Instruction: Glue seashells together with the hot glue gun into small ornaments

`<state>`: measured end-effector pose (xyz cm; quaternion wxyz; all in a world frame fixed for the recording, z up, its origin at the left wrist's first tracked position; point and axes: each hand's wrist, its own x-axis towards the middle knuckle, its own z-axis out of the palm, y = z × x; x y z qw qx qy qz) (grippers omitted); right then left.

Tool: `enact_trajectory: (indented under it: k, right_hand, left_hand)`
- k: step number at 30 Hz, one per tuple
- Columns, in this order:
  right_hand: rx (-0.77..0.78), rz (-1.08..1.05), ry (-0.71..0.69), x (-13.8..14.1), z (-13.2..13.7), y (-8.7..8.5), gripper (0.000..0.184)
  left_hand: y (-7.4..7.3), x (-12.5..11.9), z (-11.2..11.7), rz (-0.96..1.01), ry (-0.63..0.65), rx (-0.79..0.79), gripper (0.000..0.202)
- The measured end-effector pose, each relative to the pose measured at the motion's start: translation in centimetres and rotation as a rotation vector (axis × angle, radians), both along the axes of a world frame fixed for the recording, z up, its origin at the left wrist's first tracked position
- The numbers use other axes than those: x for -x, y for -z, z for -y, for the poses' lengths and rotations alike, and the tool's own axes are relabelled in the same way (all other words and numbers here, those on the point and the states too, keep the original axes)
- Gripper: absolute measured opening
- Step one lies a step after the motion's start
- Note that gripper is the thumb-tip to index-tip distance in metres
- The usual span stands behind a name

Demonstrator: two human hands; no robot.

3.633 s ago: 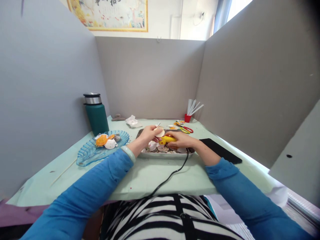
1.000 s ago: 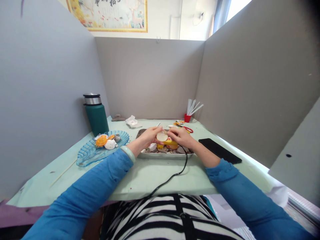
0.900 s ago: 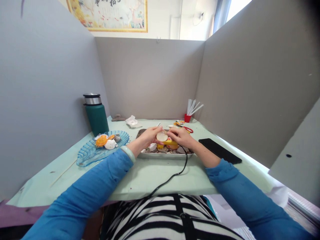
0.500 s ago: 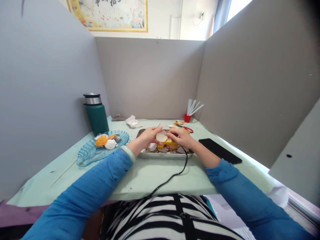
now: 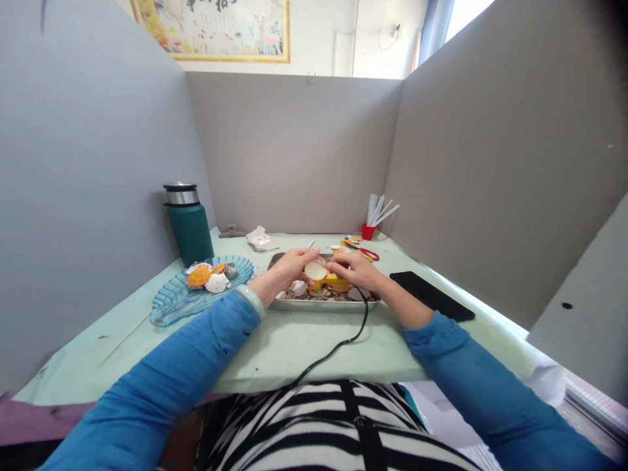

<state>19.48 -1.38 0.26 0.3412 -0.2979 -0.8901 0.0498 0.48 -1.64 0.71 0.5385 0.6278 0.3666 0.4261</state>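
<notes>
My left hand (image 5: 291, 267) grips a pale round seashell (image 5: 315, 271) between thumb and fingers, above a metal tray (image 5: 318, 306). My right hand (image 5: 357, 268) is at the shell's right edge, its thumb and fingertips pinched together. Whatever lies in that pinch is too small to make out. Under the hands, a yellow glue gun (image 5: 334, 284) lies in the tray among several shells and small stones. Its black cord (image 5: 338, 345) runs over the tray's front rim toward my body.
A blue glass dish (image 5: 171, 302) with decorated shells stands left, before a green bottle (image 5: 190, 232). A wooden stick (image 5: 125, 338) lies near it. Behind are crumpled paper (image 5: 260, 238), scissors (image 5: 366, 251) and a red cup (image 5: 368, 231) of glue sticks. A black phone (image 5: 432, 296) lies right. Partitions enclose the table.
The shell has shifted slightly left and tilted in my left hand. My right fingertips have moved a little left along with it. Everything else stays put.
</notes>
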Motion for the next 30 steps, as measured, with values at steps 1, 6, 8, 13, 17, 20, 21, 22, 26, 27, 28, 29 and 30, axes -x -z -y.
enact_trajectory:
  k: [1, 6, 8, 13, 17, 20, 21, 22, 26, 27, 28, 29, 30]
  right_hand:
    - [0.003, -0.003, 0.002, 0.0, 0.0, 0.0, 0.041]
    - [-0.016, -0.016, 0.023, 0.0, -0.1, 0.1, 0.040]
    - [-0.031, -0.018, 0.030, 0.0, -0.1, 0.1, 0.039]
    - [-0.047, -0.022, 0.042, 0.1, -0.2, 0.1, 0.039]
    - [-0.045, -0.027, 0.038, 0.1, -0.1, 0.0, 0.040]
    - [-0.039, -0.030, 0.031, 0.0, -0.1, 0.0, 0.038]
    - [-0.038, -0.033, 0.029, 0.0, 0.0, 0.0, 0.038]
    - [-0.037, -0.035, 0.027, 0.0, 0.0, 0.0, 0.038]
    - [-0.041, -0.051, 0.031, 0.1, 0.1, 0.0, 0.040]
    - [-0.040, -0.054, 0.032, 0.1, 0.1, 0.0, 0.040]
    - [-0.036, -0.056, 0.029, 0.1, 0.1, 0.0, 0.041]
    - [-0.031, -0.055, 0.026, 0.1, 0.0, 0.0, 0.041]
    - [-0.024, -0.053, 0.021, 0.1, 0.0, 0.0, 0.040]
  left_hand:
    - [-0.1, 0.0, 0.1, 0.001, -0.002, 0.006, 0.037]
    - [-0.3, -0.3, 0.5, 0.029, -0.024, 0.024, 0.039]
    - [-0.2, -0.3, 0.6, 0.031, -0.018, 0.012, 0.039]
    - [-0.1, -0.1, 0.5, -0.003, 0.054, 0.004, 0.033]
    - [0.2, 0.1, 0.2, 0.012, 0.049, 0.010, 0.028]
    - [0.3, 0.2, 0.0, 0.016, 0.041, 0.013, 0.026]
    - [0.3, 0.2, 0.0, 0.015, 0.043, 0.013, 0.026]
    - [0.3, 0.2, 0.1, 0.014, 0.047, 0.014, 0.026]
    - [-0.1, 0.1, 0.6, 0.010, 0.077, 0.022, 0.028]
    - [-0.2, 0.0, 0.7, 0.006, 0.087, 0.031, 0.028]
    - [-0.3, 0.0, 0.9, 0.003, 0.106, 0.043, 0.029]
    - [-0.4, -0.1, 1.0, 0.000, 0.132, 0.058, 0.030]
    - [-0.4, -0.2, 1.1, 0.000, 0.148, 0.061, 0.030]
